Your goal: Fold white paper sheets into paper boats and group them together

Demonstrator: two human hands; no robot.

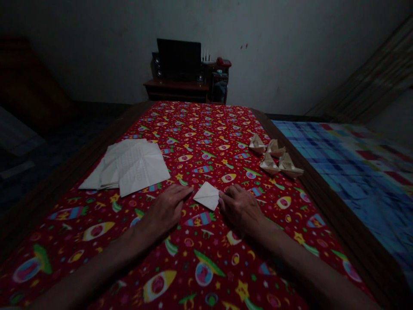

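A small white folded paper square lies on the red patterned cloth between my hands. My left hand rests flat on the cloth, fingers stretched toward the paper's left corner, holding nothing. My right hand lies palm down with its fingertips pressed on the paper's right edge. A stack of white paper sheets lies to the left, beyond my left hand. Several folded paper boats sit at the right side of the cloth.
The cloth covers a long table with a dark wooden edge. A blue checkered surface lies to the right. A dark screen with speakers stands on a low cabinet against the far wall. The room is dim.
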